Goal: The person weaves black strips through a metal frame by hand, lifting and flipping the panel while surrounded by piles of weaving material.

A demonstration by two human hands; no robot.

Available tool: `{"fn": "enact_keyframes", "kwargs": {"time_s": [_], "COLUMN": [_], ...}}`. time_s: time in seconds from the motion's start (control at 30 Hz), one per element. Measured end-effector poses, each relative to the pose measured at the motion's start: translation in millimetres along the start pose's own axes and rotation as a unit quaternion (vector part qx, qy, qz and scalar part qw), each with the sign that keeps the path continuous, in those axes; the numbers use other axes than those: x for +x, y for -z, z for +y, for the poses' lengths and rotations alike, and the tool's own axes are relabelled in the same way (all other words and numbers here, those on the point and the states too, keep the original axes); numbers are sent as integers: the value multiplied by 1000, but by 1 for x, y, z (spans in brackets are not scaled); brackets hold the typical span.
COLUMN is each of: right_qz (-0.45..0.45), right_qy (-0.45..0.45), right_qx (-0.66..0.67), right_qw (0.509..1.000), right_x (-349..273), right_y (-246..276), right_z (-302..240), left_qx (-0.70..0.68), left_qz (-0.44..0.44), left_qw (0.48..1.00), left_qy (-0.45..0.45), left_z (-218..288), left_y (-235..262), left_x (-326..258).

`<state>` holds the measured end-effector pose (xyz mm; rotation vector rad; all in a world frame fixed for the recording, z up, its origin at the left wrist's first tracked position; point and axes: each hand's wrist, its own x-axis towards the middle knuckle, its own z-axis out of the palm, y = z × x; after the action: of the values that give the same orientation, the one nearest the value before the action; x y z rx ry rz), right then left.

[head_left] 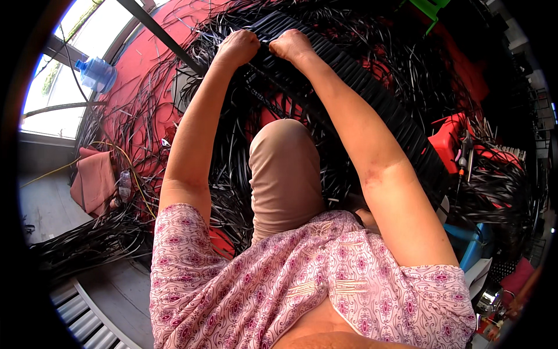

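Both of the person's hands were stretched far out ahead, past a raised knee (285,168) in beige trousers, and met near the upper end of a ribbed black panel (379,96) made of many dark strips laid close together. The panel's long axis ran on a slant, from just around the hands at the top down toward the lower right, so most of its length lay to the right of them. The right hand (292,45) was the nearer to that long run, and its forearm passed in front of part of the panel; the left hand (239,47) was by the panel's upper left corner, just beside the right, with a narrow gap between. Both hands were drawn in small, fingers curled and knuckles up; the fingertips were hidden, so whether either one gripped a strip could not be told. Loose black strips (229,166) lay tangled below the hands and around the knee, with more scattered over the red floor (136,64) to the left. A blue water jug (97,74) was well apart on the left, and a red plastic piece (446,142) lay beside the panel's lower right stretch.
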<state>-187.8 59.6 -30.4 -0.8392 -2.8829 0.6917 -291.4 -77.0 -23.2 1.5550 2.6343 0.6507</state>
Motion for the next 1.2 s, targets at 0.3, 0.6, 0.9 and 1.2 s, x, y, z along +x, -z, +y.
{"fn": "enact_keyframes", "kwargs": {"time_s": [0.3, 0.6, 0.9, 1.2], "right_qz": [-30, -48, -73, 44], "right_qy": [-59, -87, -87, -93], "right_qx": [29, 92, 110, -24], "right_qw": [997, 991, 987, 994], "right_x": [-10, 2, 31, -29], "right_y": [17, 9, -16, 20], "right_z": [-15, -8, 7, -43], "left_qx": [3, 16, -66, -200], "left_qz": [10, 12, -117, -155], "left_qw": [1000, 999, 990, 958], "left_qy": [16, 29, 33, 136], "left_z": [-3, -3, -11, -17], "left_y": [-4, -7, 2, 8], "left_x": [-3, -1, 12, 21]}}
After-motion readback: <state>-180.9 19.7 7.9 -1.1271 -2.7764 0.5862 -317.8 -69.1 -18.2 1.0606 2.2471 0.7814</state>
